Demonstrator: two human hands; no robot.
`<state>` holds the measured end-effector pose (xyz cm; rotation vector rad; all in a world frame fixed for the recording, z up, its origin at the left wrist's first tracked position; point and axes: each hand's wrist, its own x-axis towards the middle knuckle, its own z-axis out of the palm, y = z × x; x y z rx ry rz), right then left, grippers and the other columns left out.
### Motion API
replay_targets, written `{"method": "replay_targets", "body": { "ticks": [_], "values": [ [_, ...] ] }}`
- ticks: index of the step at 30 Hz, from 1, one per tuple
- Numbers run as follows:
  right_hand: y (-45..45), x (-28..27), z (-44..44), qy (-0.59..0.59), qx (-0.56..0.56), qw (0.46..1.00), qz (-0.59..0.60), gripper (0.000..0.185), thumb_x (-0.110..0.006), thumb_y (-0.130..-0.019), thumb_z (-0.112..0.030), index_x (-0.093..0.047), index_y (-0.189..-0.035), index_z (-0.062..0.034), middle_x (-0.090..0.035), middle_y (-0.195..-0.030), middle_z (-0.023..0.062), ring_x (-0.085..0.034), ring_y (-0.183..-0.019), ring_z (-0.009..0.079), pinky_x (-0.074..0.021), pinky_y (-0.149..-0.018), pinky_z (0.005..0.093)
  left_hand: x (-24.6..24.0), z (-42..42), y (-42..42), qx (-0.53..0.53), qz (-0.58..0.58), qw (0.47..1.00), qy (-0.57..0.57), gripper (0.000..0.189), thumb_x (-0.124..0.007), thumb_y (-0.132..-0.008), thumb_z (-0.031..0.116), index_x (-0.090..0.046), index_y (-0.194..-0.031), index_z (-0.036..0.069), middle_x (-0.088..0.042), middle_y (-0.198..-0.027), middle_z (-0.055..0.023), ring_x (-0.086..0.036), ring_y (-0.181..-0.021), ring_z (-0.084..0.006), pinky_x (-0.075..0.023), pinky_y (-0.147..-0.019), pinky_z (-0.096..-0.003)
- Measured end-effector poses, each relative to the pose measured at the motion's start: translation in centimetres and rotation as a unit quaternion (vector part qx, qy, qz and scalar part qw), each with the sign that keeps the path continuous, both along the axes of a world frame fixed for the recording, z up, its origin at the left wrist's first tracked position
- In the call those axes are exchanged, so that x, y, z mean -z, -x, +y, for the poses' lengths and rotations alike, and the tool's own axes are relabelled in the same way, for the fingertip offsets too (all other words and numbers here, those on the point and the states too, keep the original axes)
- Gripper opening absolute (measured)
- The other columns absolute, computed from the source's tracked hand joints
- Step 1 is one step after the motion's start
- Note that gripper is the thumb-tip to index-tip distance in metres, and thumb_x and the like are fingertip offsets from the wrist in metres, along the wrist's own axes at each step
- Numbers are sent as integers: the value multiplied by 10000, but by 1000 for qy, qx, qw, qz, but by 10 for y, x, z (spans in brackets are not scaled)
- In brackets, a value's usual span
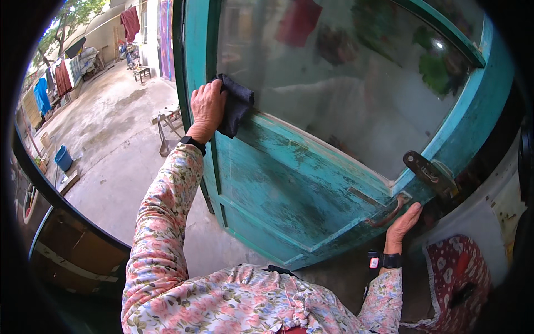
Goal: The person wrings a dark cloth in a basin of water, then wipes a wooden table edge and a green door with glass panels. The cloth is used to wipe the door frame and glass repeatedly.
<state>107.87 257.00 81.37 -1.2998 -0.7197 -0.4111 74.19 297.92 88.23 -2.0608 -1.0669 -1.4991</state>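
A teal painted wooden door (283, 183) with a glass pane (333, 104) stands before me, its lower panel worn and scuffed. My left hand (207, 106) grips a dark folded cloth (235, 106) against the door's left stile, by the lower left corner of the glass. On the right, my right hand (402, 223) rests at the door's edge, beside a curved metal pull handle (386, 215). Its fingers lie together along the edge; part of them is hidden behind the door. Just above sits a dark metal lock plate (429, 171).
Beyond the door's left edge lies a concrete yard (117, 146) with a blue bucket (63, 158), a small folding stool (167, 117) and laundry (62, 79) on a line. A cardboard box (75, 246) is at lower left. A red patterned cloth (459, 275) hangs at lower right.
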Motion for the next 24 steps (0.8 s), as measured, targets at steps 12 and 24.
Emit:
{"method": "replay_targets", "body": {
  "ticks": [12, 24],
  "values": [
    [8, -6, 0, 17, 5, 1000, -14, 520, -376, -944, -370, -406, -1233, 62, -508, -1154, 186, -486, -1031, 249, -374, -900, 355, 34, -46, -27, 31, 30, 999, -5, 489, -470, -860, 422, -545, -1144, 30, -462, -1248, -218, -373, -1198, -380, -273, -988, -457],
    [16, -18, 1, -13, -28, 998, -53, 427, -424, -940, -370, -461, -1093, 27, -499, -876, 61, -452, -766, 154, -403, -715, 294, 25, -212, -124, 245, 104, 962, -55, 556, -572, -758, 497, -571, -1073, 39, -447, -1127, -175, -390, -1109, -365, -285, -920, -475]
  ]
}}
